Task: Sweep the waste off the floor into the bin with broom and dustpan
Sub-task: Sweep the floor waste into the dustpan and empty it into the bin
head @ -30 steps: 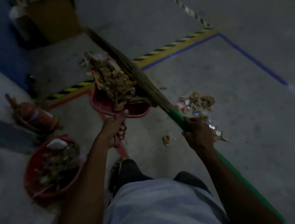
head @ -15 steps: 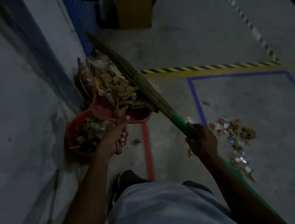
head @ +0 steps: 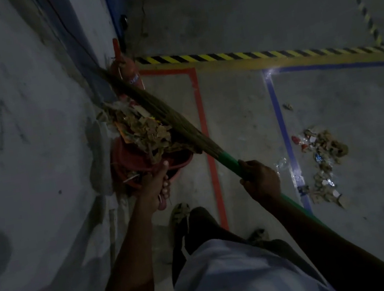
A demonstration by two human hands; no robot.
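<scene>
left hand (head: pixel 157 186): arm extended, fingers curled gripping; right hand (head: pixel 259 177): fist closed, gripping

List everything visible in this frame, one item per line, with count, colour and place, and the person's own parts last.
dustpan: one, red, held over the bin, piled with waste
waste load: one heap, brown leaves and scraps, on the dustpan
bin: one, red, on the floor by the wall, mostly hidden under the dustpan
broom: one, brown bristles on a green handle, bristles laid against the waste load
floor pile: one loose pile, brown with red and white bits, inside the blue outline at right
fire extinguisher: one, red, by the wall beyond the bin
hazard tape: one strip, yellow and black, across the floor
red line: one, on the floor
blue outline: one, on the floor
shoes: two, dark, patterned
left hand: grips the dustpan's handle
right hand: grips the broom's handle
</scene>
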